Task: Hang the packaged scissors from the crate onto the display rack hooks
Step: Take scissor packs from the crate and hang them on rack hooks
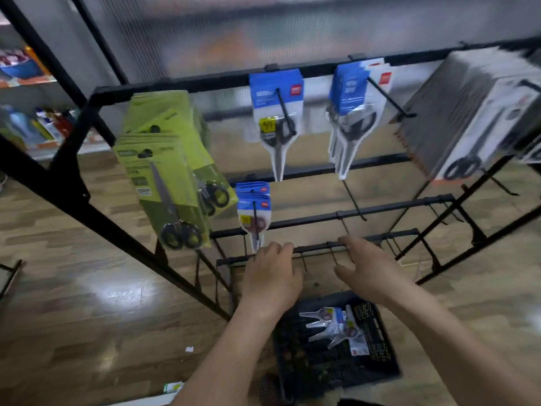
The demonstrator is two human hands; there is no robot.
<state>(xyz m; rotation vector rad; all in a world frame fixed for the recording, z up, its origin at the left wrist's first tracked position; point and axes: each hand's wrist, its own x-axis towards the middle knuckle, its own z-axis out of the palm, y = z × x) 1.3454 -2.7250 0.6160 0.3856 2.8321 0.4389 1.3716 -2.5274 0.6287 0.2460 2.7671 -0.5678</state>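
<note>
A few packaged scissors (336,326) are left in the near crate (380,356). Just beyond, the left hand (270,276) and right hand (366,268) are held empty, fingers loosely spread, at the rack's (380,208) lowest bar. Farther off, blue packs (276,112) are already hung; several hooks (353,200) are unfilled.

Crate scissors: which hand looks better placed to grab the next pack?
Probably the right hand: empty, and the packaged scissors lie toward that side of the crate, farther from the left hand.
</note>
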